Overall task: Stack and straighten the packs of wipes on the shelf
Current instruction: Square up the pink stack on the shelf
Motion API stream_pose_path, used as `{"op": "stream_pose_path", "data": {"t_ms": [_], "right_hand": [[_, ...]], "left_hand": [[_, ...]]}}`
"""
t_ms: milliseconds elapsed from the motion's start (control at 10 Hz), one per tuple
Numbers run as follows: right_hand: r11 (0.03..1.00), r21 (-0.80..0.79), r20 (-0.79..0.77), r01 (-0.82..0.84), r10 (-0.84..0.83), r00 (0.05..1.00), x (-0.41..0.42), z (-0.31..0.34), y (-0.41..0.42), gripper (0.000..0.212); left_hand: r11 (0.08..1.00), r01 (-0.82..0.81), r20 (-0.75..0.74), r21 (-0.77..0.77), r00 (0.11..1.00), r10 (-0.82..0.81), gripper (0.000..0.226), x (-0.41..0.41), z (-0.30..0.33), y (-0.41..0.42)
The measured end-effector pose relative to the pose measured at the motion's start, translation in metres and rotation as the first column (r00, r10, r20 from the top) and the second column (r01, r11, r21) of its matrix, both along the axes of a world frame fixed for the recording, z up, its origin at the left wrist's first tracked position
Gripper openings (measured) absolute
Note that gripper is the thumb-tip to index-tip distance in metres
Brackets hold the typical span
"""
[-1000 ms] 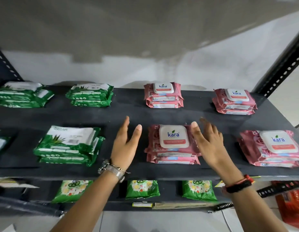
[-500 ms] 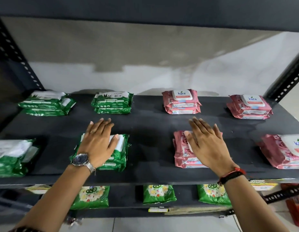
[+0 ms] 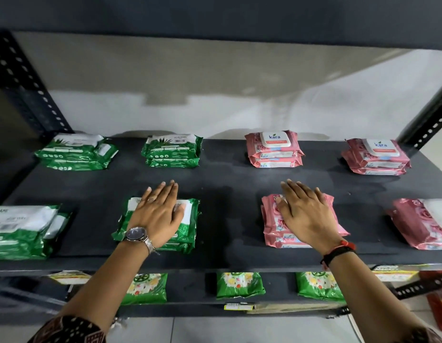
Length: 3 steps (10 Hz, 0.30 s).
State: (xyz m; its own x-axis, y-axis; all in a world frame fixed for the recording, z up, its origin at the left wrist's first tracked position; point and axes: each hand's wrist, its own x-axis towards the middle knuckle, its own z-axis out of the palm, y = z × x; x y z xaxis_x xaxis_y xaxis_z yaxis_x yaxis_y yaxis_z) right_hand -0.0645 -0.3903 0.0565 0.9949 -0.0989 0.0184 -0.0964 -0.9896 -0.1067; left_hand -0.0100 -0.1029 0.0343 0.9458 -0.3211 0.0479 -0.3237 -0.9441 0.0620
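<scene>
Lying flat, fingers spread, gripping nothing: left hand (image 3: 157,216) pressing on the near green stack (image 3: 187,226), right hand (image 3: 304,212) on the near pink stack (image 3: 273,224). Sitting on the dark shelf (image 3: 230,184), between more green stacks (image 3: 172,151) far left and pink stacks (image 3: 274,149) far right.

Head view, downward onto shelf (image 3: 225,184)
</scene>
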Motion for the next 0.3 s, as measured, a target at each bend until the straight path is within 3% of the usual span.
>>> {"op": "stream_pose_path", "data": {"t_ms": [200, 300], "right_hand": [[0.997, 0.065, -0.085, 0.029, -0.024, 0.996, -0.003, 0.010, 0.000, 0.059], [0.997, 0.074, -0.018, 0.026, -0.024, 1.000, -0.011, 0.020, 0.004, 0.060]], "left_hand": [[1.000, -0.008, -0.073, -0.018, 0.997, 0.006, 0.072, 0.001, 0.007, 0.001], [0.998, 0.021, 0.016, -0.062, 1.000, -0.020, 0.080, -0.006, 0.017, -0.003]]}}
